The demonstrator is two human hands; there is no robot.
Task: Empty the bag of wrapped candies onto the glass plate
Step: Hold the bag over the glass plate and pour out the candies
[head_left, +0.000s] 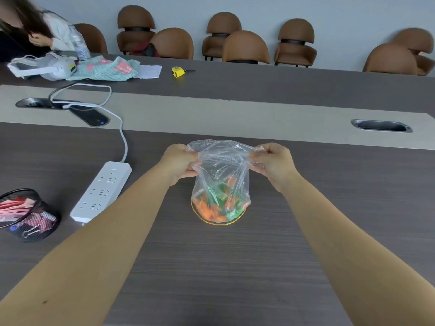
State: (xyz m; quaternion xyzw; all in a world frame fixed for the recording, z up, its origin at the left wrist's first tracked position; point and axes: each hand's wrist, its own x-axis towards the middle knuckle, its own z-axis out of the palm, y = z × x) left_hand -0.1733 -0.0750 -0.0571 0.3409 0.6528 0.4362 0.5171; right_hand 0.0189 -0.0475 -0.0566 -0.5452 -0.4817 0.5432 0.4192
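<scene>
A clear plastic bag (pixel 221 170) stands upright in the middle of the dark table, its mouth at the top. Orange and green wrapped candies (pixel 217 204) fill its bottom. The bag rests on a glass plate (pixel 219 222) with a yellow rim, of which only the near edge shows. My left hand (pixel 180 161) pinches the left side of the bag's mouth. My right hand (pixel 273 161) pinches the right side. The two hands pull the mouth apart.
A white power strip (pixel 101 191) and its cable lie to the left. A black mesh pot (pixel 28 215) of clips sits at the near left. Farther back are a phone (pixel 90 115), a headset (pixel 47 67), a yellow tape measure (pixel 177 72), a seated person and brown chairs.
</scene>
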